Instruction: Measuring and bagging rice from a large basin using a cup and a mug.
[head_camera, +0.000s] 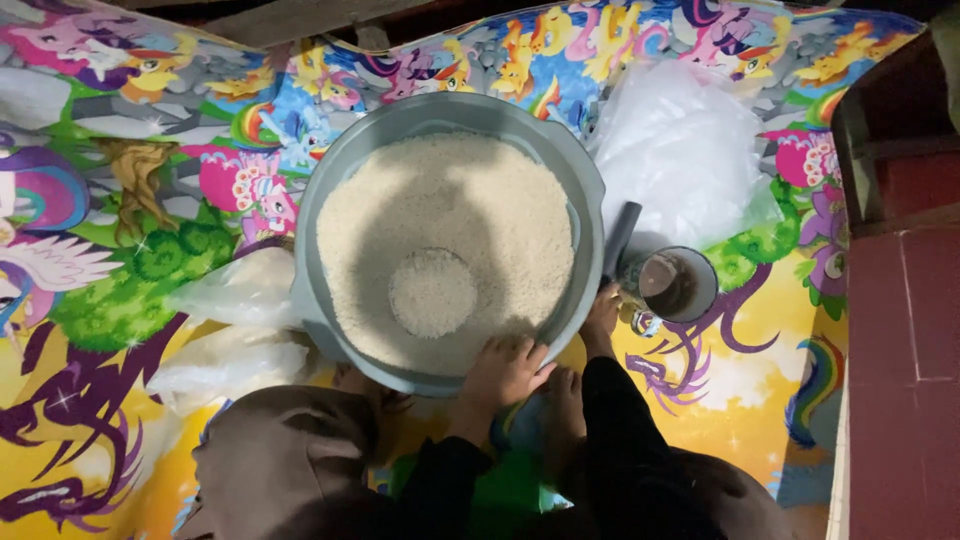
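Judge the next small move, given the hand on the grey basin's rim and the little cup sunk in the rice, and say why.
Probably the left hand should reach from the near rim of the round grey plastic basin to the small round cup. The cup sits brim-full, sunk in the white rice, with no hand on it, and clear plastic bags lie beside the basin.

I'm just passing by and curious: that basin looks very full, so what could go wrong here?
The grey basin holds rice heaped close to its rim, so tipping it could scatter grains onto the colourful mat. The right hand grips only the near rim. A mug stands beside the basin and might get knocked.
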